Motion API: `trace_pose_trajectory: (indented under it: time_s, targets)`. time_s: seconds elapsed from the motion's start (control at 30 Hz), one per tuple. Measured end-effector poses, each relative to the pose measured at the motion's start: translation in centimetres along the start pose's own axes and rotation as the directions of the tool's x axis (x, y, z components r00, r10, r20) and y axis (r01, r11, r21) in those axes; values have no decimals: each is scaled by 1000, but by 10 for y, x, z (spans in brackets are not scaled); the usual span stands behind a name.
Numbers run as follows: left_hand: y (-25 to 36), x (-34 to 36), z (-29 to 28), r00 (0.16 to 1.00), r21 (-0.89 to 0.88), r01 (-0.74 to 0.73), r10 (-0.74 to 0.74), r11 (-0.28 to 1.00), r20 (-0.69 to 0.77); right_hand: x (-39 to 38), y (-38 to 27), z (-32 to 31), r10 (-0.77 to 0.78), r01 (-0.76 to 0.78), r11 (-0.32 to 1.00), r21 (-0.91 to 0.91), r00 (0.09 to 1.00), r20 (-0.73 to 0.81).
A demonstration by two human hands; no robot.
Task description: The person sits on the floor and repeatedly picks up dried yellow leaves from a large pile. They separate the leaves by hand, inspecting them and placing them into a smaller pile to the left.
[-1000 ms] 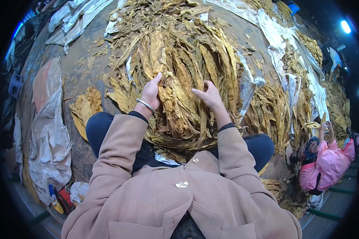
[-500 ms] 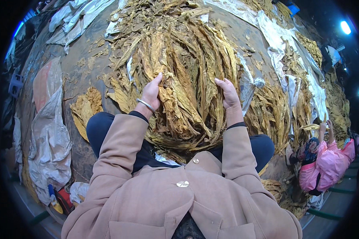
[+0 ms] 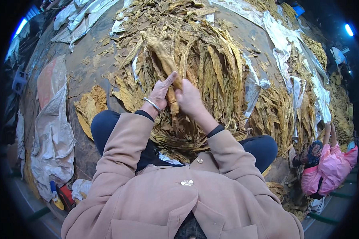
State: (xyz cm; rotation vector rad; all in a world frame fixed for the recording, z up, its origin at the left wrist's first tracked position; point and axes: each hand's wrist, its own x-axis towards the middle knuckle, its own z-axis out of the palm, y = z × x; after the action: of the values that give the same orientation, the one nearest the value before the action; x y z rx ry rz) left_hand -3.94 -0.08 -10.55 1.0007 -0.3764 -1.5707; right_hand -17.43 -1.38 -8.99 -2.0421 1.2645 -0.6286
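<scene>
left hand [image 3: 159, 95] and right hand [image 3: 188, 97] both closed around a narrow bundle of dried leaves [image 3: 162, 51], near the frame's centre, upper end leaning left. leaf pile [image 3: 219, 75] spread behind and right of it. crumpled pale sheet [image 3: 54, 137] at left; person in pink [image 3: 333, 169] at lower right.

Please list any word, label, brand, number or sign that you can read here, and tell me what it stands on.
There is no readable text in this view.
Bundle of dried tobacco leaves held in the left hand and right hand: no print visible.
Crumpled white sheet at left: no lettering visible.
Metal coat button: patterned, too small to make out.
</scene>
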Motion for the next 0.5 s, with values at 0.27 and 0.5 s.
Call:
trace_pose_trajectory:
  time_s: [0.27, 0.5]
  targets:
    - [4, 3, -9, 996, -99, 85, -88, 991, -28, 14, 41, -17, 15, 1, 999, 49, 945, -327]
    - [-1, 10, -16, 995, -105, 96, -97, 990, -5, 10, 84, -18, 279, -270, 957, 109, 957, -76]
